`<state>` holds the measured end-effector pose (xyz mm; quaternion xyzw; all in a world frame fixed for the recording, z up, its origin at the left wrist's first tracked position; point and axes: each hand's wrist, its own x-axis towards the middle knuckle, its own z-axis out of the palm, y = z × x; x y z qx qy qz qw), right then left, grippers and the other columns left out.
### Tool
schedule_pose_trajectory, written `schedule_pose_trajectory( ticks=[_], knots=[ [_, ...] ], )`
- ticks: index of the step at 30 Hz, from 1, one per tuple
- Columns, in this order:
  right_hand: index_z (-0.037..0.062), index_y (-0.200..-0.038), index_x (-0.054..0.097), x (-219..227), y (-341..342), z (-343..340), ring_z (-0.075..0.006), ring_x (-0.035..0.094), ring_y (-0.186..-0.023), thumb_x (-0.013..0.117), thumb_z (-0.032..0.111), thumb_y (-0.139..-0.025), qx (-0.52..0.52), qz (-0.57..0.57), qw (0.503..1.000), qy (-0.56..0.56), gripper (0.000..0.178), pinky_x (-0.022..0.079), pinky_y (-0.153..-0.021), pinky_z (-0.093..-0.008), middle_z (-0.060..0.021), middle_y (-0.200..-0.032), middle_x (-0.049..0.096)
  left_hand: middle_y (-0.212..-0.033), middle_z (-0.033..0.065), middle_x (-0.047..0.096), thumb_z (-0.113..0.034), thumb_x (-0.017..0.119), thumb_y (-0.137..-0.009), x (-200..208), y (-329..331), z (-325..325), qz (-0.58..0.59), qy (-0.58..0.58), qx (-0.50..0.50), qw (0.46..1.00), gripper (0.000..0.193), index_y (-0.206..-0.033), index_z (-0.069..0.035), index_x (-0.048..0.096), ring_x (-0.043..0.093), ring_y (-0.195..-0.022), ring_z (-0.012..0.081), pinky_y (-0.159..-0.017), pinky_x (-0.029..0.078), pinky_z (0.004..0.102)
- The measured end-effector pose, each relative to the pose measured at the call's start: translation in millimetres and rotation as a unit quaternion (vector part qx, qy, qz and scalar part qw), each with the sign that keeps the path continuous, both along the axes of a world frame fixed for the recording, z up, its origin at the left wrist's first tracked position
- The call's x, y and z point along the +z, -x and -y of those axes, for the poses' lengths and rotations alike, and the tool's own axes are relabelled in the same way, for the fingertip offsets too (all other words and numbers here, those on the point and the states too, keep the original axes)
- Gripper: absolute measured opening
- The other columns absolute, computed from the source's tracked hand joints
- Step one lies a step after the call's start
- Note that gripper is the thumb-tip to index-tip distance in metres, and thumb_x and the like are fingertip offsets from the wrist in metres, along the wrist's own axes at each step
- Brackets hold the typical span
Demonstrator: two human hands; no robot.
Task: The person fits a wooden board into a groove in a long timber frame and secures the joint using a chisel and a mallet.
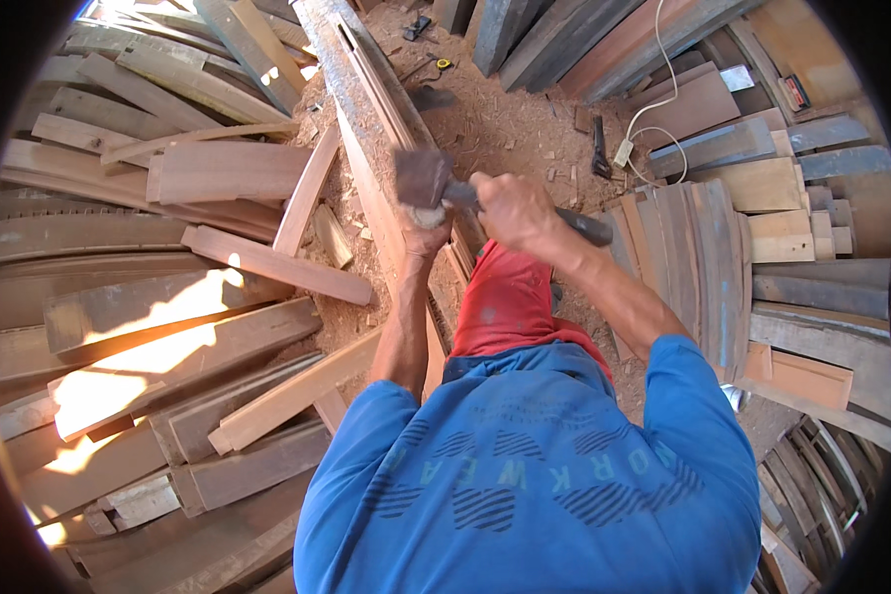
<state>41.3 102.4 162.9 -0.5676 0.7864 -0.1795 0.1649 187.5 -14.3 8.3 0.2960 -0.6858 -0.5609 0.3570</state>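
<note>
My right hand [515,210] is closed around the dark handle of a mallet [421,178]. The mallet's blocky brown head, slightly blurred, is just above my left hand [426,238]. That hand is curled around an upright tool with a round pale end [428,216], like a chisel handle; its lower part is hidden by my fingers. Beneath both hands runs a long wooden piece [381,89] with a narrow slot, lying along a grey, dusty beam [322,35]. My legs in red trousers [505,302] are close to the wood.
Stacked boards [148,317] fill the left side. More planks [683,267] stand on the right. On the shaving-covered floor lie a yellow tape measure [444,63], a dark hand tool [600,148], a small dark tool [417,28] and a white cable [675,89].
</note>
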Motion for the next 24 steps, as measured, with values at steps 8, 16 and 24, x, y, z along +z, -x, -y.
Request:
schedule_pose_trajectory(
  ticks=[8, 16, 24],
  knots=[
    [-0.0014, -0.106, 0.064, 53, -20, 7, -0.0420, 0.069, -0.070, 0.073, 0.021, -0.083, -0.009, 0.151, 0.901, 0.406, 0.033, 0.054, -0.066, -0.0493, -0.0254, -0.076, 0.068, -0.098, 0.0029, 0.063, -0.008, 0.071, -0.084, -22, 3, 0, -0.094, -0.102, -0.004, 0.990, 0.038, -0.118, -0.004, 0.057, 0.060, -0.089, 0.0130, -0.080, 0.050, 0.0278],
    [-0.0024, -0.101, 0.067, 8, 5, -35, -0.0386, 0.071, -0.077, 0.073, 0.020, -0.078, -0.017, 0.115, 0.993, -0.002, 0.032, 0.054, -0.068, -0.0472, -0.0278, -0.078, 0.067, -0.109, 0.0060, 0.071, -0.020, 0.070, -0.086, -41, 15, 19, 0.010, 0.045, -0.059, 0.997, 0.030, -0.114, -0.010, 0.066, 0.066, -0.103, 0.0210, -0.093, 0.054, 0.0380],
    [0.0009, -0.098, 0.068, 10, -62, -93, -0.0141, 0.055, -0.060, 0.076, 0.020, -0.085, -0.044, 0.393, 0.891, 0.223, 0.024, 0.047, -0.060, -0.0339, -0.0055, -0.066, 0.059, -0.087, 0.0029, 0.068, 0.002, 0.067, -0.084, 10, 44, 31, 0.056, -0.056, 0.086, 0.993, 0.015, -0.097, -0.006, 0.067, 0.067, -0.079, 0.0152, -0.072, 0.056, 0.0293]
  ],
)
